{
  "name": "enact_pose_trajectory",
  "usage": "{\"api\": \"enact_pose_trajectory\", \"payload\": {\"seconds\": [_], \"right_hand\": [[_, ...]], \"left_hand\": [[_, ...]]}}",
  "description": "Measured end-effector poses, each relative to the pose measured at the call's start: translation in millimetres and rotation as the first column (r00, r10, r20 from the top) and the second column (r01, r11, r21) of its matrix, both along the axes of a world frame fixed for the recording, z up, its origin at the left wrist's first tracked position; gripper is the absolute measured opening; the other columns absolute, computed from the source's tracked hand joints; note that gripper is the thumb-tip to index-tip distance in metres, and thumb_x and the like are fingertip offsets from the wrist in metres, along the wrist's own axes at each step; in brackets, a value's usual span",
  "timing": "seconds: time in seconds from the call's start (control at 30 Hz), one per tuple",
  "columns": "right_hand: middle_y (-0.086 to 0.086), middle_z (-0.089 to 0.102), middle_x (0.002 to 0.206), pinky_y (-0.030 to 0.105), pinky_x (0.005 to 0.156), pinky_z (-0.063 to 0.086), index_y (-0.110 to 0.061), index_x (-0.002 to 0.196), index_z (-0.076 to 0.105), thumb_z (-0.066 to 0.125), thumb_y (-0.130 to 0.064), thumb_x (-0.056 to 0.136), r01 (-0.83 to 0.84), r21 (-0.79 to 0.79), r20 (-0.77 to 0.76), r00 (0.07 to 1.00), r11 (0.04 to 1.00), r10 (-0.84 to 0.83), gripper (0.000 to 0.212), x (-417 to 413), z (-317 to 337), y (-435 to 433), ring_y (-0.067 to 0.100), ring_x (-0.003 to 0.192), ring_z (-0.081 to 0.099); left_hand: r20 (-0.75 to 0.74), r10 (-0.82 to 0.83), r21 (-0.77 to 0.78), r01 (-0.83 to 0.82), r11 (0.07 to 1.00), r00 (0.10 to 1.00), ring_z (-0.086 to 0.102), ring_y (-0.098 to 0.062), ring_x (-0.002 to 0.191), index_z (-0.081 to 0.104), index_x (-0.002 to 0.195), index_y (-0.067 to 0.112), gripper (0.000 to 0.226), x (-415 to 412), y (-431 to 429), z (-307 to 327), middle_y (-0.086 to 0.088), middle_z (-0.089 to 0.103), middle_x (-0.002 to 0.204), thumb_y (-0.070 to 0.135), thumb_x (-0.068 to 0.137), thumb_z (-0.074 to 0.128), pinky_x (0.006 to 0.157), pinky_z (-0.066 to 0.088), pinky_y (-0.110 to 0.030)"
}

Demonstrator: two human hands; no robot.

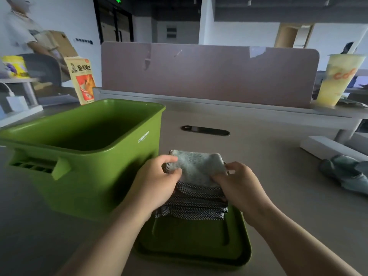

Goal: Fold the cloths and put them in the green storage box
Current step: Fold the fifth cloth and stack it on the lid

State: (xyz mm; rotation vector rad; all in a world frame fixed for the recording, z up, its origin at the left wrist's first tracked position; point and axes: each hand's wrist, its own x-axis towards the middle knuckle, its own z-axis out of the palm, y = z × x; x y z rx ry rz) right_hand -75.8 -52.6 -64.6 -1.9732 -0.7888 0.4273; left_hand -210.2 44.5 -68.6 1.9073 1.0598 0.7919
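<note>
While both hands, L (159,174) & R (237,181), pinched the top cloth (197,166) on the stack (197,202), the green storage box (83,156) stood open just to L, nearer L hand.

Single head-worn view, forward and down, close over the desk (278,176).

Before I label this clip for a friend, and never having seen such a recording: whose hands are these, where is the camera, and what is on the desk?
There is no machine here. A person wears the camera on the head, looking down at their own hands. The left hand and right hand both pinch a pale grey cloth on top of a stack of checked cloths. The stack rests on a green lid on the desk. The open green storage box stands to the left; no cloth shows inside it.
</note>
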Motion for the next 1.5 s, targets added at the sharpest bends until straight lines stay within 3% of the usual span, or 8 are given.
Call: {"api": "enact_pose_trajectory", "payload": {"seconds": [0.2,0.37,0.53,0.7,0.83,1.1,1.33,1.5], "right_hand": [[-0.002,0.055,0.086,0.027,0.06,0.045,-0.012,0.111,0.053,0.054,-0.027,0.087,0.005,-0.167,0.192,0.981,0.986,0.028,0.028,-1,6,-2,0.016,0.077,0.056],[0.008,0.047,0.14,0.034,0.099,0.037,-0.018,0.138,0.046,0.047,-0.031,0.095,-0.03,-0.085,0.504,0.861,0.996,0.069,0.045,10,27,27,0.028,0.128,0.042],[0.001,0.021,0.159,0.054,0.118,0.01,-0.029,0.146,0.03,0.041,-0.032,0.093,-0.155,-0.562,0.521,0.697,0.813,0.493,0.055,12,-17,62,0.028,0.148,0.001],[0.003,-0.007,0.163,0.05,0.12,0.005,-0.026,0.154,0.005,0.022,-0.039,0.101,-0.197,-0.534,0.398,0.799,0.822,0.45,0.057,18,-43,58,0.023,0.149,-0.012],[0.006,-0.001,0.163,0.049,0.119,0.01,-0.017,0.154,0.009,0.019,-0.041,0.1,-0.187,-0.482,0.425,0.805,0.856,0.415,0.06,20,-54,62,0.025,0.15,-0.005],[0.013,0.018,0.158,0.046,0.119,0.012,-0.005,0.149,0.019,0.022,-0.046,0.098,-0.068,-0.482,0.397,0.872,0.873,0.287,0.065,10,-47,60,0.026,0.147,0.013],[0.012,0.001,0.163,0.05,0.117,-0.012,-0.005,0.152,0.0,0.016,-0.054,0.096,-0.005,-0.564,0.377,0.889,0.826,0.262,0.076,4,-39,55,0.027,0.149,-0.01],[0.008,0.0,0.163,0.053,0.113,-0.018,-0.017,0.154,0.006,0.011,-0.054,0.098,-0.006,-0.482,0.423,0.874,0.876,0.239,0.067,30,-28,32,0.028,0.147,-0.018]], "left_hand": [[-0.164,0.077,0.249,-0.034,0.968,0.983,0.047,-0.001,0.058,0.058,0.122,0.025,0.031,-4,-8,6,0.004,0.055,0.091,0.029,0.091,0.058,0.048,0.039,-0.008],[-0.301,0.013,0.497,0.145,0.855,0.954,0.047,-0.022,0.123,0.053,0.133,0.017,0.042,25,19,23,-0.004,0.053,0.133,0.011,0.092,0.047,0.103,0.041,-0.035],[-0.746,-0.105,0.277,0.45,0.849,0.657,0.019,-0.033,0.145,0.034,0.145,0.019,0.073,45,41,-22,-0.004,0.035,0.151,0.033,0.074,0.025,0.115,0.018,-0.054],[-0.645,-0.11,0.249,0.344,0.905,0.756,0.001,-0.028,0.149,0.015,0.151,0.02,0.056,36,36,-41,0.0,0.008,0.162,0.024,0.096,0.022,0.118,0.011,-0.05],[-0.608,-0.098,0.23,0.293,0.928,0.788,-0.005,-0.023,0.149,0.008,0.153,0.019,0.054,37,32,-41,0.002,-0.001,0.163,0.026,0.101,0.019,0.119,0.009,-0.047],[-0.682,0.069,0.232,0.126,0.964,0.728,0.013,-0.027,0.146,0.009,0.151,0.006,0.059,39,21,-36,-0.013,0.014,0.159,0.034,0.099,0.016,0.118,0.009,-0.044],[-0.678,0.096,0.23,0.086,0.969,0.729,0.018,-0.03,0.144,0.014,0.148,0.004,0.058,38,14,-31,-0.016,0.021,0.157,0.035,0.099,0.018,0.116,0.019,-0.043],[-0.787,0.125,0.275,0.162,0.948,0.605,0.002,-0.032,0.148,0.001,0.151,0.003,0.062,38,11,-10,-0.017,0.003,0.161,0.036,0.101,0.016,0.119,0.013,-0.046]]}}
